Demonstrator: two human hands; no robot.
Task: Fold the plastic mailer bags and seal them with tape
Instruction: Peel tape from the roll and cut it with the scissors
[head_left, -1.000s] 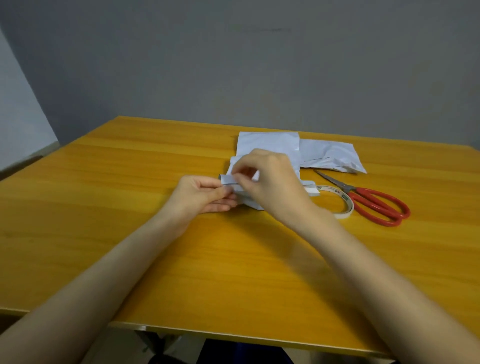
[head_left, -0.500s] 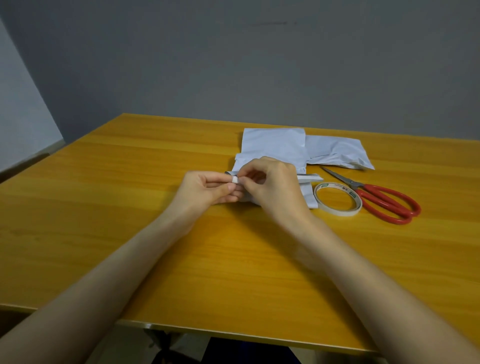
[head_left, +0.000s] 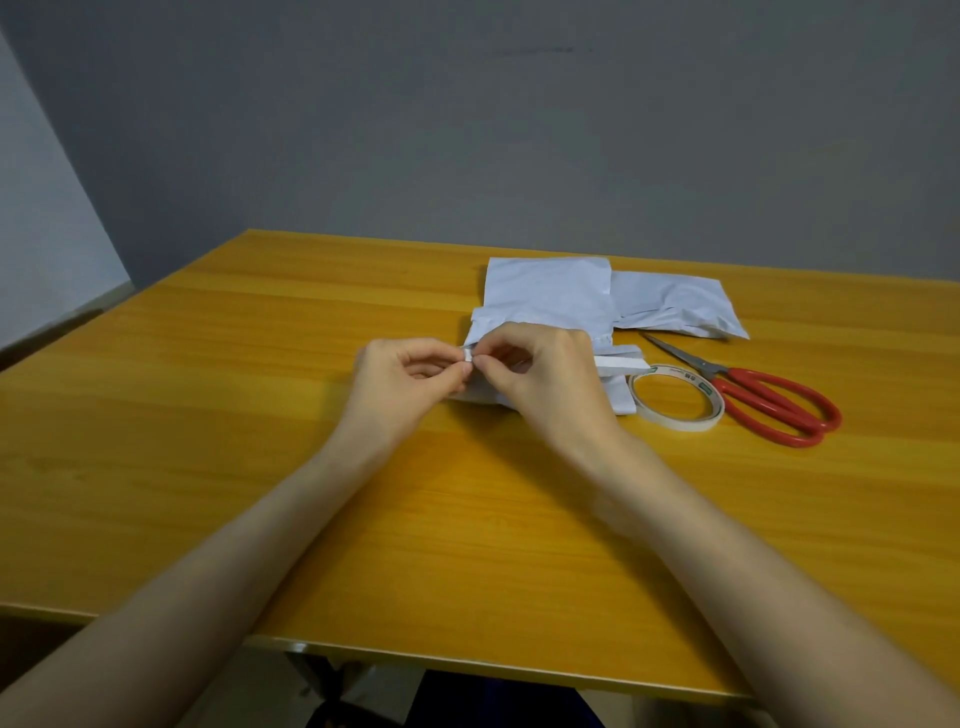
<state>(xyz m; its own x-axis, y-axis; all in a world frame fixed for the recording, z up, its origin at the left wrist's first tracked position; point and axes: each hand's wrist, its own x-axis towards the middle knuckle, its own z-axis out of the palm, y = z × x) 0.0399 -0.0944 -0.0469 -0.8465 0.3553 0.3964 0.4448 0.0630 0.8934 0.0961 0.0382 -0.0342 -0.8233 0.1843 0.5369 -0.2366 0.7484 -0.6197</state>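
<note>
Mailer bag (head_left: 621, 364), folded into a narrow white band, lies crosswise on the right half of the table (head_left: 260, 467), towards the far side, and I have its left end between both my hands. My left hand (head_left: 400, 379) pinches the small white tip with thumb and forefinger, the other fingers curled loosely into the palm. My right hand (head_left: 545, 379) meets it from the other side, thumb and forefinger nipped onto the same tip, the rest of the fingers bent. The two pinches touch. Whether that tip is the bag's own corner or a bit of tape on it, I cannot tell. My right hand covers the middle of the band; only its right end shows past my knuckles.

Under the band lies a flat mailer (head_left: 545, 296), smooth and white, stretching away from me. Beside that, farther right, a crumpled mailer (head_left: 675, 306) rests with one edge tucked beneath it.

The tape roll (head_left: 675, 397) lies flat just beside the band's right end, close enough that I cannot say whether they touch. Next to the roll are the scissors (head_left: 779, 410), red-handled, blades closed and pointing towards the crumpled mailer. Behind the table stands a plain grey wall (head_left: 467, 130).
</note>
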